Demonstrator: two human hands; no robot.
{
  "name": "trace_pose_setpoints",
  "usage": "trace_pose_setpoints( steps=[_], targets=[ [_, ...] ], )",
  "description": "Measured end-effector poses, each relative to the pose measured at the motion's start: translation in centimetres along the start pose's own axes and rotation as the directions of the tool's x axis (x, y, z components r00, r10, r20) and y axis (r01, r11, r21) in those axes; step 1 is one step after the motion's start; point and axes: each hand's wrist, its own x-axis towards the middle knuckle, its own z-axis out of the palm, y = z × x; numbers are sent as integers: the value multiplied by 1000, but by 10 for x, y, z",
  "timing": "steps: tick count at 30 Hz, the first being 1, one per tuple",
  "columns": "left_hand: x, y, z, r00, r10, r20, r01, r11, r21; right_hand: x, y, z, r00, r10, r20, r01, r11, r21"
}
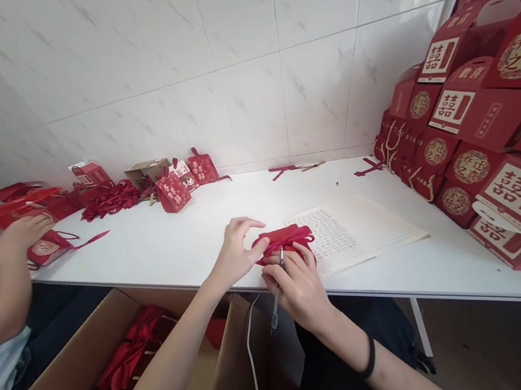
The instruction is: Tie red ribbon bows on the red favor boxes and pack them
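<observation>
At the table's front edge lies a small red gift box (275, 235), its ribbon (293, 237) tied in a bow across it. My left hand (238, 253) is at the box's left end, thumb pressed on the bow's left side and index finger arched above. Its other fingers are partly hidden. My right hand (301, 285) holds a pen (275, 310) between its curled fingers, pointing down toward my lap. Its fingertips also touch the front and right side of the bow. A handwritten sheet of paper (330, 233) lies just right of the box.
Red boxes (462, 112) are stacked high on the right. Finished small boxes (173, 191) and a ribbon pile (110, 200) stand along the wall. A cardboard carton (118, 301) with red items is below left. A co-worker's hand (27, 230) handles red boxes at the left.
</observation>
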Motion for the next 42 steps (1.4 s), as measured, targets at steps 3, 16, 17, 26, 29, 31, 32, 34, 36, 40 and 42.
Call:
trace_pose_setpoints(
  steps=[3, 16, 17, 26, 29, 31, 32, 34, 36, 40, 42],
  targets=[
    [12, 8, 4, 968, 73, 240, -86, 995, 46, -2, 0, 4, 994, 32, -101, -27, 999, 45],
    [6, 5, 25, 980, -40, 195, 57, 995, -81, -4, 1, 8, 959, 165, -232, -70, 927, 369],
    [6, 5, 26, 980, -42, 192, 59, 995, -83, -4, 1, 8, 959, 162, -233, -65, 925, 375],
    [7, 5, 28, 984, -42, 175, 55, 996, -66, -5, -4, 6, 977, 61, -203, 33, 901, 432],
    [6, 5, 29, 983, -57, 172, 70, 995, -73, -8, -11, 3, 988, 36, -152, 37, 891, 453],
    [7, 5, 29, 983, -59, 171, 74, 994, -79, -8, -14, -2, 993, 20, -118, 38, 882, 470],
    [7, 4, 29, 984, -59, 170, 74, 994, -81, -7, -13, -6, 995, 12, -104, 41, 872, 488],
    [7, 4, 29, 984, -54, 170, 69, 994, -84, -2, -3, -16, 993, 38, -112, 28, 841, 541],
    [7, 4, 28, 983, -47, 175, 62, 995, -83, 6, 17, -26, 964, 223, -141, -107, 818, 565],
    [6, 5, 26, 979, -29, 200, 46, 996, -77, 22, 73, -33, 716, 695, 61, -648, 630, 429],
    [6, 5, 25, 978, -27, 207, 43, 996, -74, 27, 92, -30, 602, 721, 343, -790, 474, 390]
  ],
)
